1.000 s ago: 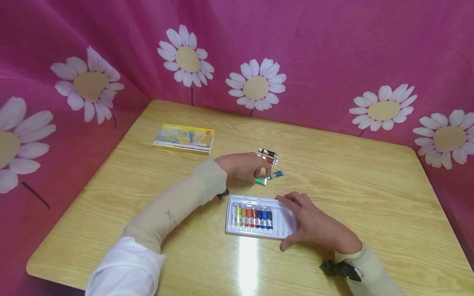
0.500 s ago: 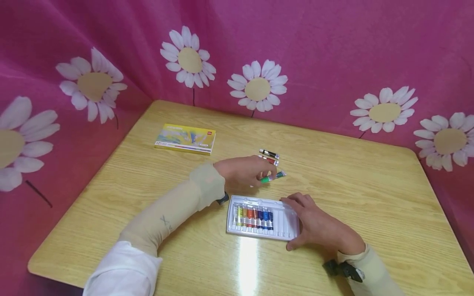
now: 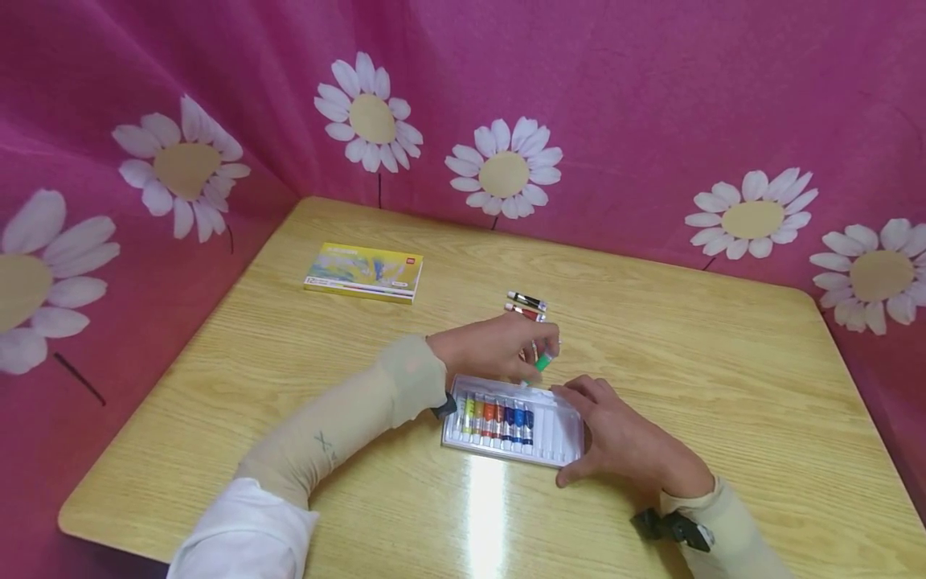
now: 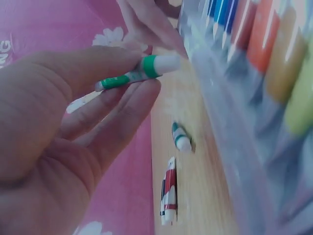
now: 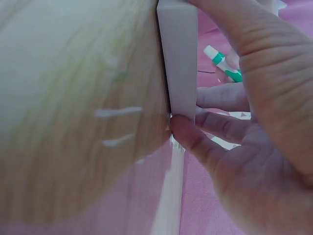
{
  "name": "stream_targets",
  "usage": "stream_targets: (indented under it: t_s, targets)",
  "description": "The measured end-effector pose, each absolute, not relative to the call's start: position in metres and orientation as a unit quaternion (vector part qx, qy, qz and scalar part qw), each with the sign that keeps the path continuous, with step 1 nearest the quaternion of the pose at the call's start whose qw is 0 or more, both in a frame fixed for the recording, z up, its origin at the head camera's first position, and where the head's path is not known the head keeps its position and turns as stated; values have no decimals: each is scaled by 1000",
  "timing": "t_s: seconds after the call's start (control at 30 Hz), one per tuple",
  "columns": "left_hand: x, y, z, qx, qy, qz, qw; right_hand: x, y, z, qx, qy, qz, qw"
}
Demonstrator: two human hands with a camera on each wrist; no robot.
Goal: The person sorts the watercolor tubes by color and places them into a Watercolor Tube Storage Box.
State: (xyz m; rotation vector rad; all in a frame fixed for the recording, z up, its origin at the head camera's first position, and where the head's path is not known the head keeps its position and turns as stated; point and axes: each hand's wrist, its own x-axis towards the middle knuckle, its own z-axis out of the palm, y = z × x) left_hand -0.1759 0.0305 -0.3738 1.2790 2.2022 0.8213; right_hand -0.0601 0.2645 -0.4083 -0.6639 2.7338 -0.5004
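My left hand (image 3: pixel 492 346) pinches a light green paint tube (image 4: pixel 150 67) between thumb and fingertips, its white cap pointing out past them. This hand hovers just beyond the far edge of a white plastic tray (image 3: pixel 560 430). In the tray's left and middle slots lie several paint tubes (image 3: pixel 499 420), from yellow through orange to blue; its right-hand slots show bare. My right hand (image 3: pixel 629 442) grips the tray's right end, thumb at the near corner and fingers at the far one. A dark green paint tube (image 4: pixel 181 138) lies on the table, mostly hidden by my left hand in the head view.
Behind my left hand, a black paint tube (image 3: pixel 526 301) and a red paint tube (image 3: pixel 522 311) lie side by side. A yellow box (image 3: pixel 364 273) lies flat toward the table's back left. Pink flowered cloth (image 3: pixel 615 121) hangs around the wooden table (image 3: pixel 687 338).
My left hand has picked up the light green tube from the table and carried it right and nearer to the tray. My right hand keeps its grip on the tray.
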Motion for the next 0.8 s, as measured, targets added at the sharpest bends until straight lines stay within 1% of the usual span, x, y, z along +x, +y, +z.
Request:
stream_targets:
  t_s: [0.2, 0.4, 0.63, 0.8]
  targets:
    - [-173, 37, -377, 502, 780, 300, 223, -60, 266, -408, -234, 947, -174, 137]
    - [-167, 40, -380, 525, 763, 316, 205, -61, 266, -407, -240, 946, -173, 133]
    - [-157, 40, -387, 482, 774, 341, 228, -61, 266, -407, -250, 945, -167, 133]
    - [-152, 42, -388, 463, 792, 326, 230, -61, 266, -407, -255, 945, -163, 128]
